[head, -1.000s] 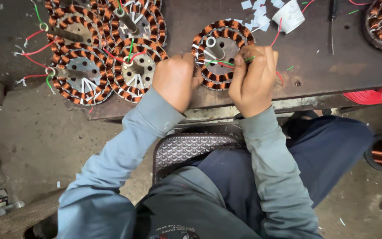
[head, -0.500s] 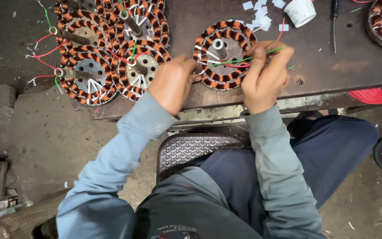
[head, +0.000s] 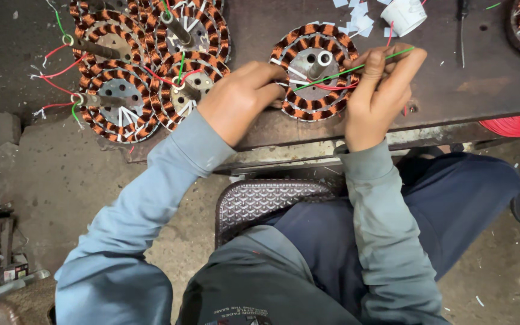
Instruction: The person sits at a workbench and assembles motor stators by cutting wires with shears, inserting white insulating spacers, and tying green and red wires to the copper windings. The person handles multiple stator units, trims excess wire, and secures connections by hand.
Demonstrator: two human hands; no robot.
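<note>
Wound stator (head: 315, 71), copper coils ringed orange and black, flat on the dark surface (head: 470, 84) near its front edge. Left hand (head: 239, 99) closed on the stator's near-left rim, steadying it. Right hand (head: 380, 90) pinching a green lead wire (head: 356, 67) between fingertips, drawn taut across the central shaft; red lead (head: 332, 86) beneath. Best done with the rim pinned firmly, the lead kept straight and clear of the white slot papers. Stacked stators (head: 145, 66) at left, touching one another. White cup (head: 405, 14) and white paper slips (head: 356, 13) at the far edge; red wire spool (head: 516, 124) below right; no label legible.
</note>
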